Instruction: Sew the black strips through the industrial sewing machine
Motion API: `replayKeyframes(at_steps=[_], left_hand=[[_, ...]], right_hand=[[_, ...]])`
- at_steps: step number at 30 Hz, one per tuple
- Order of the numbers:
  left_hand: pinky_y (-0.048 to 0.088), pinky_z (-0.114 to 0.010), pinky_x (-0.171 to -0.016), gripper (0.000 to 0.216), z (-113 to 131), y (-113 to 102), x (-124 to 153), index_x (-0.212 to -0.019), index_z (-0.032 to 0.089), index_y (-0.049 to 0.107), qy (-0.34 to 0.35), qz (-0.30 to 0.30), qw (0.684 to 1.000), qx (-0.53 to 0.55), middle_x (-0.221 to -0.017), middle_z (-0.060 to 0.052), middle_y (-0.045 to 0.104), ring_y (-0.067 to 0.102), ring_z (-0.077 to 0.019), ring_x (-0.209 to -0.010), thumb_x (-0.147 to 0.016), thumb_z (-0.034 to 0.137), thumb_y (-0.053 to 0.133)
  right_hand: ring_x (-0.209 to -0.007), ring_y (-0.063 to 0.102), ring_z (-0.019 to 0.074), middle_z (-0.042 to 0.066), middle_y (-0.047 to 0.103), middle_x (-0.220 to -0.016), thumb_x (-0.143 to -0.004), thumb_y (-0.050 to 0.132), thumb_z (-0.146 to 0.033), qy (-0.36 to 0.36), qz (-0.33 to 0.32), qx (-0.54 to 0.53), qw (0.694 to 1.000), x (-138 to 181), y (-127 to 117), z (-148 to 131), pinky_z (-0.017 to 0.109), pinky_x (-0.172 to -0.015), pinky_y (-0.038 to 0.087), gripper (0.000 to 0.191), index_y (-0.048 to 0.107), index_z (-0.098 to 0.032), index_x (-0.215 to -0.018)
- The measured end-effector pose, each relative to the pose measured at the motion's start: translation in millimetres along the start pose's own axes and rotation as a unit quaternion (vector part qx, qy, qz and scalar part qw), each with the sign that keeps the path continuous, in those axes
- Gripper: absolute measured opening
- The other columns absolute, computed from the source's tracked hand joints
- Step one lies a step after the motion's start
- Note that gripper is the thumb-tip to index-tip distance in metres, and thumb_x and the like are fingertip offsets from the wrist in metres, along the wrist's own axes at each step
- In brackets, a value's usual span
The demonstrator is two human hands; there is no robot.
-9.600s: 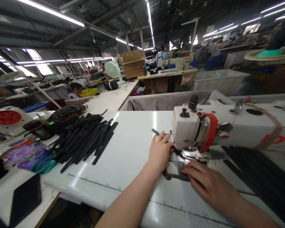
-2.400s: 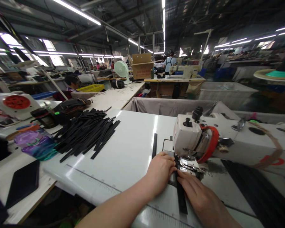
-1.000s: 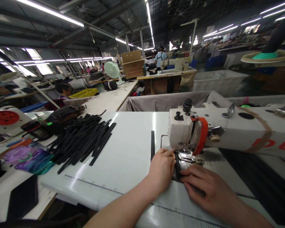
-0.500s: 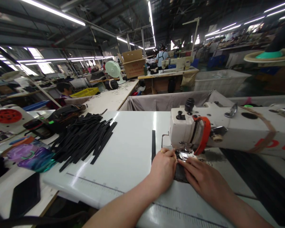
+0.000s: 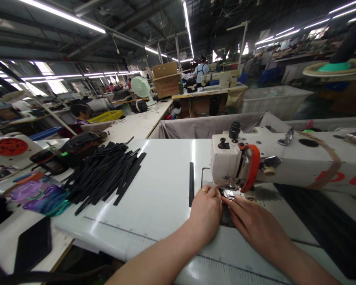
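The white worktop [image 5: 160, 190] runs across most of the view, and the sewing machine [image 5: 284, 162] stands along its right side, head pointing toward the middle. A loose heap of black strips [image 5: 106, 174] lies toward the worktop's left edge, well apart from the machine, with a red-faced fan [image 5: 8, 147] and a glossy purple pouch [image 5: 38, 196] near the left corner. A single black strip [image 5: 191, 184] lies straight on the bare worktop just left of the machine head. The dark piece [image 5: 227, 213] being worked sits flat under the presser foot [image 5: 230, 192], near the front edge. The left hand [image 5: 206, 213] and right hand [image 5: 255, 225] lie side by side on it, fingertips nearly touching just in front of the foot, palms down and pressing rather than gripping. The piece looks thin, light and limp, probably a little slick on the smooth worktop, so flat finger pressure near the foot on both sides seems the sound hold; pinching an edge would likely buckle it.
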State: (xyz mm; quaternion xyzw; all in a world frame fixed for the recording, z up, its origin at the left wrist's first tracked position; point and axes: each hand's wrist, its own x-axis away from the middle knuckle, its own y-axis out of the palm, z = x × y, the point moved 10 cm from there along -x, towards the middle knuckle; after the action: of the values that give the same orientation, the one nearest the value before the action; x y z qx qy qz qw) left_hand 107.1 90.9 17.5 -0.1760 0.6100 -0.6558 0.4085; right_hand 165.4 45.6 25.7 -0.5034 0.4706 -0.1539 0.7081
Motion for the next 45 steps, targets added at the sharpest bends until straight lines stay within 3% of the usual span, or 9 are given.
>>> replayKeyframes(at_steps=[13, 19, 24, 27, 32, 35, 39, 42, 45], left_hand=[[0.049, -0.043, -0.089, 0.019, -2.9, 7.1, -3.7, -0.097, 0.007, 0.065, -0.035, -0.025, 0.999, -0.009, -0.104, -0.014, 0.064, 0.055, -0.0279, -0.097, -0.091, 0.013, 0.048], [0.050, -0.041, -0.086, 0.019, 7.1, 12.2, -1.3, -0.092, 0.008, 0.066, 0.020, -0.015, 0.998, -0.051, -0.098, -0.014, 0.065, 0.056, -0.0263, -0.092, -0.091, 0.011, 0.047], [0.050, -0.038, -0.090, 0.015, 2.6, -3.6, -1.0, -0.091, 0.012, 0.066, 0.011, 0.012, 1.000, -0.016, -0.098, -0.011, 0.066, 0.057, -0.0241, -0.094, -0.089, 0.014, 0.052], [0.043, -0.038, -0.103, 0.017, -23.9, -20.3, -1.8, -0.098, 0.018, 0.067, -0.025, 0.035, 0.999, 0.022, -0.110, -0.006, 0.066, 0.053, -0.0231, -0.115, -0.092, 0.016, 0.051], [0.039, -0.034, -0.109, 0.032, -112.9, -34.5, 13.1, -0.113, 0.015, 0.063, -0.196, -0.001, 0.980, -0.033, -0.127, -0.010, 0.061, 0.051, -0.0199, -0.124, -0.096, 0.009, 0.037], [0.029, -0.052, -0.114, 0.037, -143.7, -48.6, 22.5, -0.111, 0.011, 0.065, -0.284, 0.022, 0.955, -0.083, -0.130, -0.016, 0.058, 0.043, -0.0281, -0.132, -0.094, 0.005, 0.033], [0.025, -0.051, -0.117, 0.044, -97.0, -32.4, -5.6, -0.131, 0.021, 0.054, -0.132, 0.034, 0.990, -0.032, -0.150, -0.009, 0.040, 0.029, -0.0256, -0.142, -0.091, 0.006, 0.042], [0.030, -0.048, -0.115, 0.026, -55.3, -7.7, -21.0, -0.116, 0.027, 0.064, 0.007, -0.020, 1.000, 0.017, -0.144, -0.003, 0.047, 0.033, -0.0246, -0.140, -0.096, 0.021, 0.048], [0.024, -0.058, -0.114, 0.018, -73.2, -18.1, -19.7, -0.101, 0.026, 0.071, -0.086, 0.010, 0.996, -0.030, -0.133, -0.005, 0.057, 0.037, -0.0296, -0.135, -0.095, 0.029, 0.054]], right_hand=[[-0.084, 0.066, 0.0222, 0.010, 0.069, -0.099, -0.092, 0.040, -0.016, 0.008, 0.004, -0.017, 1.000, 1.6, -0.3, 1.1, 0.035, -0.069, 0.055, 0.031, 0.060, -0.015, -0.116], [-0.083, 0.067, 0.0217, 0.010, 0.069, -0.096, -0.093, 0.040, -0.017, 0.009, 0.003, -0.023, 1.000, 1.3, -0.7, 0.7, 0.035, -0.069, 0.056, 0.030, 0.060, -0.014, -0.115], [-0.080, 0.067, 0.0211, 0.010, 0.069, -0.094, -0.095, 0.036, -0.017, -0.006, 0.018, -0.013, 1.000, -0.9, -5.4, -1.6, 0.034, -0.067, 0.057, 0.031, 0.061, -0.014, -0.112], [-0.081, 0.068, 0.0208, 0.010, 0.069, -0.095, -0.096, 0.034, -0.017, -0.011, 0.025, -0.005, 1.000, -0.6, -8.2, -2.6, 0.035, -0.071, 0.057, 0.031, 0.060, -0.014, -0.114], [-0.085, 0.068, 0.0203, 0.009, 0.069, -0.096, -0.098, 0.033, -0.020, -0.015, 0.029, -0.005, 0.999, 0.9, -11.3, -3.4, 0.035, -0.075, 0.057, 0.032, 0.059, -0.014, -0.115], [-0.082, 0.068, 0.0200, 0.009, 0.069, -0.094, -0.098, 0.033, -0.019, -0.012, 0.030, -0.009, 0.999, 0.5, -12.2, -2.8, 0.035, -0.073, 0.058, 0.031, 0.059, -0.014, -0.114], [-0.083, 0.067, 0.0206, 0.009, 0.068, -0.094, -0.097, 0.034, -0.019, -0.012, 0.027, -0.009, 1.000, 1.2, -11.1, -2.6, 0.035, -0.071, 0.057, 0.031, 0.059, -0.014, -0.115], [-0.085, 0.067, 0.0211, 0.010, 0.068, -0.096, -0.097, 0.035, -0.019, -0.004, 0.018, -0.017, 1.000, 3.1, -7.6, -0.5, 0.036, -0.073, 0.057, 0.031, 0.059, -0.015, -0.116], [-0.086, 0.066, 0.0211, 0.009, 0.068, -0.096, -0.096, 0.039, -0.018, 0.004, 0.004, -0.028, 1.000, 4.4, -3.3, 1.3, 0.036, -0.075, 0.057, 0.029, 0.059, -0.016, -0.117]])
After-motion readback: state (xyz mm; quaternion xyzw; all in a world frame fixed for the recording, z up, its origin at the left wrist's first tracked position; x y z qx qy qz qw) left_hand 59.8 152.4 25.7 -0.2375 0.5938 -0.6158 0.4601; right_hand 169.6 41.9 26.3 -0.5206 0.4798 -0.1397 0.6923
